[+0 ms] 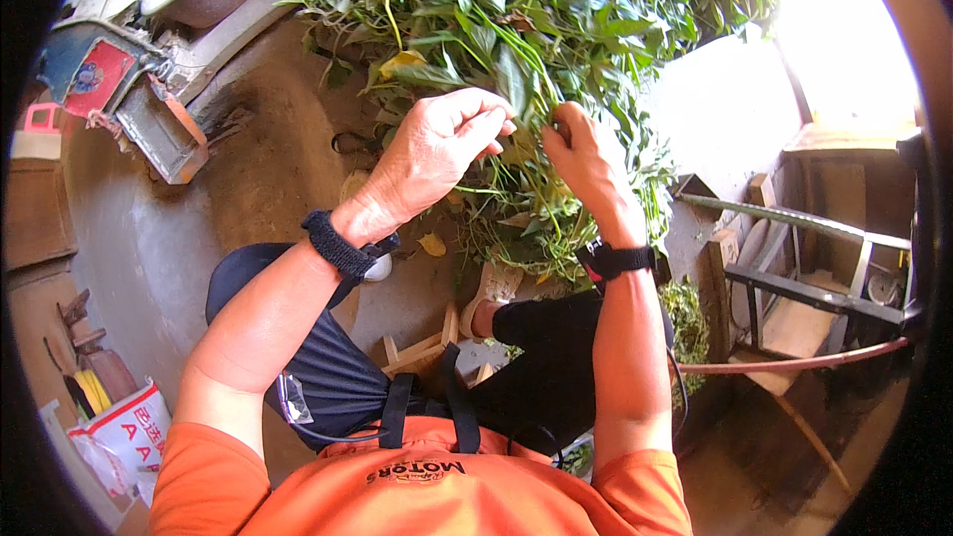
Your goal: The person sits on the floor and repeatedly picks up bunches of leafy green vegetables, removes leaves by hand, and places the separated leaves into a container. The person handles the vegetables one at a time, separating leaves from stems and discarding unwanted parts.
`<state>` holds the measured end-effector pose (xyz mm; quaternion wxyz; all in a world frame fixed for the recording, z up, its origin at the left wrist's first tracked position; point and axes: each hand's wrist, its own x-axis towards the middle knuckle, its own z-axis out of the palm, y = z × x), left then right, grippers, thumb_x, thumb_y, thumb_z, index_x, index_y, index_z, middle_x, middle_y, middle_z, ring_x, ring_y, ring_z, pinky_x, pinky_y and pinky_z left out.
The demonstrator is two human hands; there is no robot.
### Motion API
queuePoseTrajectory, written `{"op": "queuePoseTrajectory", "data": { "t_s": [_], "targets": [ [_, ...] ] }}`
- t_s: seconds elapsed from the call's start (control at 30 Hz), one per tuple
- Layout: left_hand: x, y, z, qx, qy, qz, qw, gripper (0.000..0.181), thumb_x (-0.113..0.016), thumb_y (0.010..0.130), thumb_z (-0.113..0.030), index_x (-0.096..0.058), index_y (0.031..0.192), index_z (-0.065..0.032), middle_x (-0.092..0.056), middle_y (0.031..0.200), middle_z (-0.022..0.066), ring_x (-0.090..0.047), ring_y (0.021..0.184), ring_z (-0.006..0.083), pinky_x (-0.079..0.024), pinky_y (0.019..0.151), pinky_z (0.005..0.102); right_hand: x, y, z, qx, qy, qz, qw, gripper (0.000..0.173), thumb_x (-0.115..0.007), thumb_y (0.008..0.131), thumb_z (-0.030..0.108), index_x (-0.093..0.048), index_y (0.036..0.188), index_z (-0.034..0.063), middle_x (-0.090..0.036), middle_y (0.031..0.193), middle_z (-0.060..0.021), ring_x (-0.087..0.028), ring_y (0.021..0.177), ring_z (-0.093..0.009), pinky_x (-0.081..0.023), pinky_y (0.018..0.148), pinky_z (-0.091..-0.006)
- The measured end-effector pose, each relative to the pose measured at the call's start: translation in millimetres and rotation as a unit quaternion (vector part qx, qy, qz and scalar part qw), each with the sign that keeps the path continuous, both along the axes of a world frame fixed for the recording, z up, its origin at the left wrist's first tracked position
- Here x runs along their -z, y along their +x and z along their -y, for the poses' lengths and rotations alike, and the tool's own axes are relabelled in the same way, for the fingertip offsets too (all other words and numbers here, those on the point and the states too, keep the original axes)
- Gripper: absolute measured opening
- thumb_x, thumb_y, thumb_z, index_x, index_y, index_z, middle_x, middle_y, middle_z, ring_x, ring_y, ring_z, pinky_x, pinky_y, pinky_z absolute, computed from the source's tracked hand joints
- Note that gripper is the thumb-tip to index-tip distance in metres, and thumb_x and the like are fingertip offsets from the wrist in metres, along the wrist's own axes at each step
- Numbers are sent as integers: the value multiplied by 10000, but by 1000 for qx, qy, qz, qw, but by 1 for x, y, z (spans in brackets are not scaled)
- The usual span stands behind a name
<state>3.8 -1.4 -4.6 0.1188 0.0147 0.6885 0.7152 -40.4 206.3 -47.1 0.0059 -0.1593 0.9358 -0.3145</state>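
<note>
A large heap of cut leafy green vines (581, 37) lies before me, with long pale stems and a few yellowed leaves. My left hand (447, 135) is at the near left side of the heap, its thumb and fingers drawn together beside a long leaf. Whether anything is pinched there cannot be made out. Just across from it, my right hand (588, 156) has its fingers curled around a green vine stem (547, 93) that runs up into the heap. A gap separates the two hands.
A machine with a metal chute (160, 130) stands at the upper left. On the right is a metal frame (811, 290) beside wooden pieces. One yellow leaf (432, 244) lies on the concrete floor. A printed white sack (126, 435) sits at the lower left, and a wooden stool (421, 350) shows between my legs.
</note>
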Motion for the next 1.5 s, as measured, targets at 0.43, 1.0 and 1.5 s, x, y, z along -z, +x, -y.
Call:
{"op": "queuePoseTrajectory", "data": {
  "t_s": [0.43,1.0,1.5],
  "targets": [
    [-4,-17,12,-87,59,96,990,237,-633,912,-274,-624,923,-37,-622,787,6,-560,652,73,-476,608,223,-30,45,23,-157,-19,-67,985,151,-646,816,146,-521,851,68,-555,752,-108,-606,697,-314,-483,585,-389],
    [15,5,0,-16,58,-29,998,182,-530,751,63,-605,898,-14,-602,807,-23,-525,743,47,-446,674,214,3,45,-22,-67,-711,334,616,355,-498,987,231,-492,1268,15,-559,1188,-126,-556,1084,-197,-458,946,-343],
    [67,29,41,28,305,121,944,360,-574,899,-84,-531,1253,-37,-563,1247,101,-576,1048,189,-470,897,302,-39,39,-3,-85,-210,88,970,165,-612,857,98,-596,977,-14,-581,735,-186,-528,613,-266,-448,598,-343]
  ]
}}
